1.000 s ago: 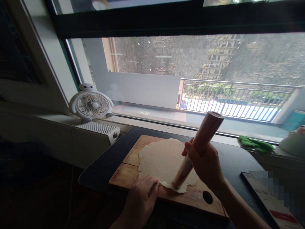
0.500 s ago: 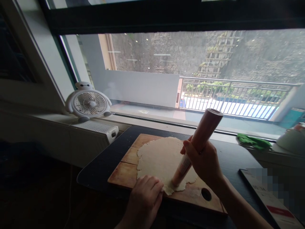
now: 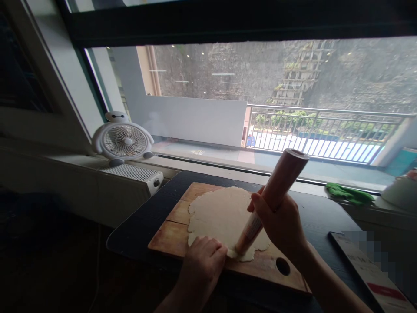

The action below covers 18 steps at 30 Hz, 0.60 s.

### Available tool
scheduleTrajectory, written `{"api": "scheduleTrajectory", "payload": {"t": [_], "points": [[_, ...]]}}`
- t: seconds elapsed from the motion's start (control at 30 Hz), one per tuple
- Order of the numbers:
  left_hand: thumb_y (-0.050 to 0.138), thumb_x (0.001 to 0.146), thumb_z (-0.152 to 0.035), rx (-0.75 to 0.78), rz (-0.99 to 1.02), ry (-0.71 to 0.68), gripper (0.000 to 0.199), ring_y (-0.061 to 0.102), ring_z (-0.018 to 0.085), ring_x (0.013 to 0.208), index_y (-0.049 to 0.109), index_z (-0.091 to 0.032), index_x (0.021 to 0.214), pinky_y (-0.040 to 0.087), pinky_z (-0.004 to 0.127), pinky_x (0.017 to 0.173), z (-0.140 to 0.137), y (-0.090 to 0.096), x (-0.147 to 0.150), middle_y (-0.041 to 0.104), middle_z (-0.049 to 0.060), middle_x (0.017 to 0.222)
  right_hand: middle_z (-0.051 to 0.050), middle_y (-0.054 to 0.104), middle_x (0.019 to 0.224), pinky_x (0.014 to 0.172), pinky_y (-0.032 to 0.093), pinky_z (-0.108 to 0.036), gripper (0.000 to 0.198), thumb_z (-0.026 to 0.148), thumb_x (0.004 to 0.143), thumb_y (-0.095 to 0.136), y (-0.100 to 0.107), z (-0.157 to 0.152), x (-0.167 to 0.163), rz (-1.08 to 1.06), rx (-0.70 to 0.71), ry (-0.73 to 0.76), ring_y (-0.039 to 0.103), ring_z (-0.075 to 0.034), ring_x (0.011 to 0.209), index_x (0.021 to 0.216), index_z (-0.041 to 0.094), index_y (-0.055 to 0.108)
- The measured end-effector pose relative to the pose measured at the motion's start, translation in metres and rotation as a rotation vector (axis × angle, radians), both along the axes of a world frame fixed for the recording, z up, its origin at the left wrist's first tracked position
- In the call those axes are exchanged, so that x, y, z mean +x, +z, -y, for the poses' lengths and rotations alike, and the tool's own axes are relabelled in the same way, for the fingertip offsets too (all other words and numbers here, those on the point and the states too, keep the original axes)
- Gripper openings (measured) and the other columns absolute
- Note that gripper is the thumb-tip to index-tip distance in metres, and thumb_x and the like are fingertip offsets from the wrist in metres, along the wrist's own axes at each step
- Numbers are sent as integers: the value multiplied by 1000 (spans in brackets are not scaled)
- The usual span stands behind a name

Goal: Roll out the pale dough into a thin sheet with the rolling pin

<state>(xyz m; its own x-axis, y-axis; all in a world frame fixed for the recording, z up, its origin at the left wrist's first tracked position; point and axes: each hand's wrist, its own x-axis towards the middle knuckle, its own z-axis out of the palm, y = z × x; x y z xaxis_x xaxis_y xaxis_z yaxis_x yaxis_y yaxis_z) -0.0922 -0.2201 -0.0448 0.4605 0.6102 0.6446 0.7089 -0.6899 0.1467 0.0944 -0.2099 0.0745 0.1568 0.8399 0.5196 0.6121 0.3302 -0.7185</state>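
Observation:
A flat, ragged-edged sheet of dough (image 3: 218, 213) lies spread on a wooden cutting board (image 3: 174, 234). My right hand (image 3: 282, 217) is wrapped round a thick tube that looks like a roll of cling film (image 3: 285, 171), with a printed label low on it. The roll is tilted, its top leaning right and its lower end touching the dough near the front edge. My left hand (image 3: 206, 261) is closed at the dough's near edge, fingers curled together over it. Its fingertips and the dough under them are partly hidden.
The board rests on a dark table (image 3: 140, 221). A flat box (image 3: 368, 269) lies at the table's right. On the sill are a green cloth (image 3: 350, 194) and a pale rounded object (image 3: 397, 193). A white fan (image 3: 127, 141) stands by the window, above a radiator (image 3: 140, 176).
My left hand has shifted slightly right and up along the dough's edge. The dough flap beside its fingertips shows less than before. My right hand and the roll are nearly unmoved.

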Motion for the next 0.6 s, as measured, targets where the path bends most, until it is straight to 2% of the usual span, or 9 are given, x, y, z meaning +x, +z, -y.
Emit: {"api": "scheduleTrajectory", "payload": {"t": [0.13,0.27,0.37,0.5,0.6], "points": [[51,86,-19,-59,-76,-60,15,56,19,86,63,-22,95,45,39,84,10,1,-6,62,4,92,0,61,63,54,43,-26,24,40,79,55,2,1,2,-24,11,9,55,-13,55,69,18,55],[56,83,-25,-63,-122,-84,36,53,23,103,54,-20,118,38,47,99,20,-2,-16,59,6,113,-1,64,63,54,45,-25,22,38,77,58,17,9,3,-101,39,29,58,-13,56,71,18,58],[53,84,-20,-53,-108,-86,36,53,21,104,52,-20,120,34,46,104,23,-5,-19,60,4,113,0,64,61,50,45,-24,21,38,77,58,20,16,-3,-175,85,35,57,-13,52,70,18,59],[52,84,-16,-40,-111,-113,36,53,20,105,52,-20,120,32,45,106,21,-4,-23,60,4,113,0,63,62,51,45,-25,23,40,78,58,7,11,-10,-79,25,91,57,-13,53,72,18,59],[49,86,-13,-57,-122,-118,35,54,19,105,51,-22,120,29,46,107,21,-1,-31,60,3,112,-1,64,63,53,46,-26,24,41,78,58,9,7,-1,-136,59,28,58,-14,55,74,18,59]]}}
